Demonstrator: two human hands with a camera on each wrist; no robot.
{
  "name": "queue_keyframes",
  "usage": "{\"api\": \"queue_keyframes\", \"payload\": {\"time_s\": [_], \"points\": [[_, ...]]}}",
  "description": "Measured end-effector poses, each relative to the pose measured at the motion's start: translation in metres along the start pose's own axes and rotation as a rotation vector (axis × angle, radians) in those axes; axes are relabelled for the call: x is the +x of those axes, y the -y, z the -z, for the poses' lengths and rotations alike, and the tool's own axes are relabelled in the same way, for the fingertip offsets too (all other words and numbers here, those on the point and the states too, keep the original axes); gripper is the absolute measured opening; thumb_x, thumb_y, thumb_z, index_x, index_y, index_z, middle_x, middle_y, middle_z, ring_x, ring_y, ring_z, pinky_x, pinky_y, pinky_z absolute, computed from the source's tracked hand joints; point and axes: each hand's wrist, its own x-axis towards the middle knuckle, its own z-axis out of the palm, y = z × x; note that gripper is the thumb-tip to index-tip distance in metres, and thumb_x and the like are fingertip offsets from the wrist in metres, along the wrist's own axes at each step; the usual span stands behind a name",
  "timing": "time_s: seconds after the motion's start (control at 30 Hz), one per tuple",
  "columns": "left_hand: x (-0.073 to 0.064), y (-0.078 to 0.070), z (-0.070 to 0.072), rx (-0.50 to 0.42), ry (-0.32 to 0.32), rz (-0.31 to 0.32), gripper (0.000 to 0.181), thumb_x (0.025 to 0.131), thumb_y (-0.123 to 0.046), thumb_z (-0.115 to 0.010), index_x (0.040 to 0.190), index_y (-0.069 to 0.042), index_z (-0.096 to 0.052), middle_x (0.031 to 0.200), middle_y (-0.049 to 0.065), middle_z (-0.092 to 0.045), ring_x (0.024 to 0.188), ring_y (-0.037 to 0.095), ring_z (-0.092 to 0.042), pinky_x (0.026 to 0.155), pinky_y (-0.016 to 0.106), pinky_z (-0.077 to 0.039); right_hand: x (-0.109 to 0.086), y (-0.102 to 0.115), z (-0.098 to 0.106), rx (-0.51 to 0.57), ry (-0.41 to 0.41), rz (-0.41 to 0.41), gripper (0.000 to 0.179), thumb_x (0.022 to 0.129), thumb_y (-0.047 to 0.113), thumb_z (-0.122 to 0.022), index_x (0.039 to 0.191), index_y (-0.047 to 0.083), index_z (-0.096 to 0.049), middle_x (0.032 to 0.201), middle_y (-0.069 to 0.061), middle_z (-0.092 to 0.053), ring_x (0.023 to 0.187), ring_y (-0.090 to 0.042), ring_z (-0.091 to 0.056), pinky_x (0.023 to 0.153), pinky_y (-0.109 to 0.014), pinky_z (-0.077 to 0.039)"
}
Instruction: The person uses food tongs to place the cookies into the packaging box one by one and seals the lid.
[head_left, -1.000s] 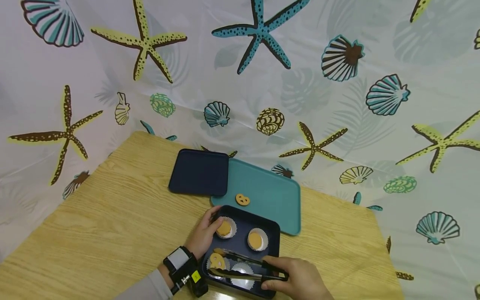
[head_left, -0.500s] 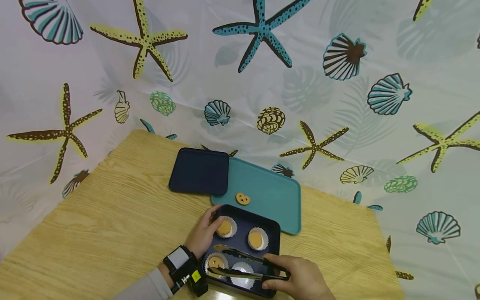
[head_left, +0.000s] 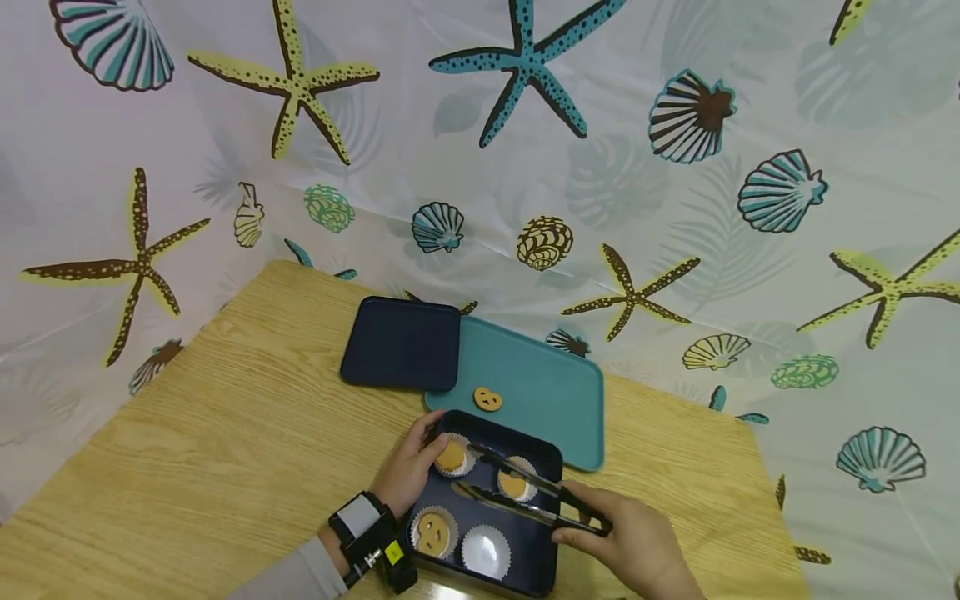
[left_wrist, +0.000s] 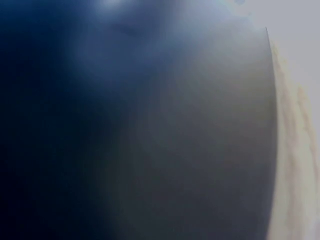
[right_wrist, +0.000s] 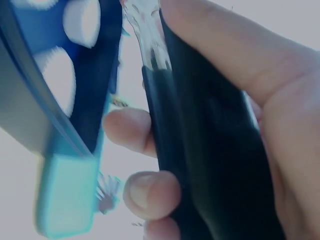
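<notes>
My left hand [head_left: 403,473] grips the left wall of a dark blue baking pan [head_left: 480,510], thumb over the rim. In the pan stand white paper cupcake liners. A pretzel-shaped cookie [head_left: 432,535] lies in the near-left liner, round orange-brown cookies in the far-left and far-right ones. The near-right liner [head_left: 486,553] shows its white bottom. My right hand [head_left: 626,533] holds tongs [head_left: 517,506] by their black handles; the spread tips hover over the pan's far half with nothing between them. The right wrist view shows fingers and thumb round the handles [right_wrist: 215,135].
Behind the pan lies a teal tray [head_left: 555,392] bearing another pretzel-shaped cookie [head_left: 487,399]. A smaller navy tray [head_left: 401,343] overlaps its left end. Wooden table [head_left: 247,433] extends to the left; a sea-patterned cloth [head_left: 495,175] hangs behind. A blurred dark surface fills most of the left wrist view.
The pretzel-shaped cookie between the tong tips has been let go into the near-left liner. The right hand and tongs have then moved away and to the right. The left hand has stayed on the pan.
</notes>
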Motion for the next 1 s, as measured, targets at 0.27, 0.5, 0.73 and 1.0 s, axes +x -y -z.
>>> {"api": "queue_keyframes", "payload": {"time_s": [0.27, 0.5, 0.73, 1.0], "points": [[0.000, 0.001, -0.001, -0.015, 0.001, -0.002, 0.050, 0.109, -0.020, -0.048, 0.154, -0.002, -0.035, 0.151, 0.025, -0.043, 0.141, 0.040, -0.038, 0.114, 0.054, -0.030, 0.029, -0.020, 0.020, -0.036, -0.135, -0.021, 0.065, 0.083, 0.052, -0.077, 0.137, 0.020, -0.066, 0.089, 0.002, -0.071, 0.064, -0.008, -0.056, 0.050, -0.030, -0.037], [-0.002, -0.003, -0.002, 0.010, -0.008, 0.004, 0.051, 0.108, -0.021, -0.050, 0.154, -0.002, -0.035, 0.152, 0.025, -0.042, 0.142, 0.040, -0.037, 0.113, 0.055, -0.030, 0.070, -0.037, 0.018, -0.039, -0.161, 0.020, 0.069, 0.086, 0.055, -0.075, 0.140, 0.015, -0.063, 0.116, -0.014, -0.073, 0.085, -0.023, -0.069, 0.056, -0.033, -0.046], [-0.002, -0.001, -0.002, -0.003, -0.005, -0.001, 0.051, 0.109, -0.019, -0.049, 0.154, -0.001, -0.034, 0.152, 0.025, -0.041, 0.141, 0.040, -0.038, 0.113, 0.055, -0.030, 0.096, -0.043, 0.012, -0.148, -0.152, 0.042, 0.064, 0.085, 0.048, -0.078, 0.138, 0.015, -0.065, 0.080, -0.005, -0.071, 0.051, -0.015, -0.049, 0.045, -0.031, -0.033], [-0.001, 0.000, -0.001, -0.011, -0.004, -0.005, 0.051, 0.108, -0.019, -0.049, 0.154, -0.001, -0.035, 0.151, 0.024, -0.043, 0.141, 0.039, -0.039, 0.113, 0.055, -0.030, 0.106, -0.041, 0.005, -0.213, -0.116, 0.064, 0.061, 0.082, 0.046, -0.081, 0.134, 0.016, -0.068, 0.062, 0.009, -0.053, 0.049, -0.012, -0.045, 0.045, -0.031, -0.034]]}}
